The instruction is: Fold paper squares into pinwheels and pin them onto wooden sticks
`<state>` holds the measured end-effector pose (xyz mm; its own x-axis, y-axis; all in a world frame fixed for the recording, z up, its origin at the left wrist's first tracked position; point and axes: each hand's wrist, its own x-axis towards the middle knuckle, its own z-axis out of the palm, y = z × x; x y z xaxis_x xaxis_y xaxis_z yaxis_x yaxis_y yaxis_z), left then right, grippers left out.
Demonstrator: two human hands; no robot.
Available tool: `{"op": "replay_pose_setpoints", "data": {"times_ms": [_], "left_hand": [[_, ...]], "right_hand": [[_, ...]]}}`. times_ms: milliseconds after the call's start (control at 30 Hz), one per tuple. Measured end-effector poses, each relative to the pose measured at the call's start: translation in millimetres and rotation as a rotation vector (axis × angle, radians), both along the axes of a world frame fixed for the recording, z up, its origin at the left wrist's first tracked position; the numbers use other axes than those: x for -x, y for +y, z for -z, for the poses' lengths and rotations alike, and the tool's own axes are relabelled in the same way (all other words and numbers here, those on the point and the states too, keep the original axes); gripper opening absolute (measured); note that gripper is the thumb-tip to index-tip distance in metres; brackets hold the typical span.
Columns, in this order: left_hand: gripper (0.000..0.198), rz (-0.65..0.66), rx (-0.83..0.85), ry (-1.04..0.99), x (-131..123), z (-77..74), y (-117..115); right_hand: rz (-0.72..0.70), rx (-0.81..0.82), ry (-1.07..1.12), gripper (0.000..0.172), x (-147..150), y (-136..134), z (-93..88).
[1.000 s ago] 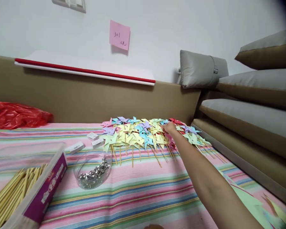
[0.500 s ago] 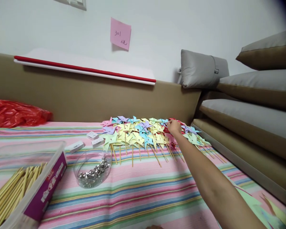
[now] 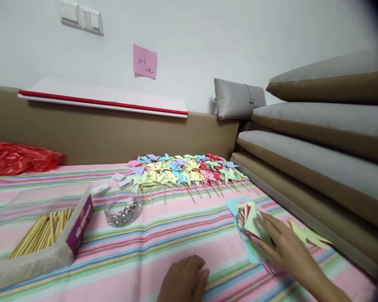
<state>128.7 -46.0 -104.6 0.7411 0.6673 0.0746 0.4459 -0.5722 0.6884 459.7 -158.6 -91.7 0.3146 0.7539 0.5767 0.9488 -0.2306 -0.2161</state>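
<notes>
My right hand (image 3: 285,245) lies flat, fingers stretched, on a stack of cut coloured paper sheets (image 3: 250,222) at the near right of the striped cloth. My left hand (image 3: 184,281) rests on the cloth at the bottom edge with fingers curled loosely and nothing visible in it. Farther back lie several finished paper pinwheels (image 3: 182,172) on wooden sticks, in rows. A clear bowl of small silver bells (image 3: 123,209) and a plastic box of wooden sticks (image 3: 40,233) stand to the left.
Small white boxes (image 3: 121,181) lie beside the pinwheels. A red plastic bag (image 3: 15,157) sits at far left. Stacked grey and tan cushions (image 3: 321,138) bound the right side. A brown headboard (image 3: 113,134) runs along the back, with a pink note (image 3: 144,61) on the wall.
My right hand has drawn back from the pinwheel rows to the paper stack near me. My left hand has come into view. The camera has tilted down and right.
</notes>
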Motion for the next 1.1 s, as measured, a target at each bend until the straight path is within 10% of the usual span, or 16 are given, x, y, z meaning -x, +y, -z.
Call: {"op": "replay_pose_setpoints", "data": {"times_ms": [133,600,1100], "left_hand": [[0.027,0.013,0.016,0.03,1,-16.8,-11],[0.026,0.009,0.019,-0.035,2,-31.0,-13],[0.026,0.036,0.012,-0.088,4,-19.8,-11]], "right_hand": [[-0.07,0.061,0.045,0.046,5,-15,31.3],[-0.121,0.093,0.528,0.044,-11,-7,12.1],[-0.191,0.143,0.555,0.044,-22,-7,-4.2]]}}
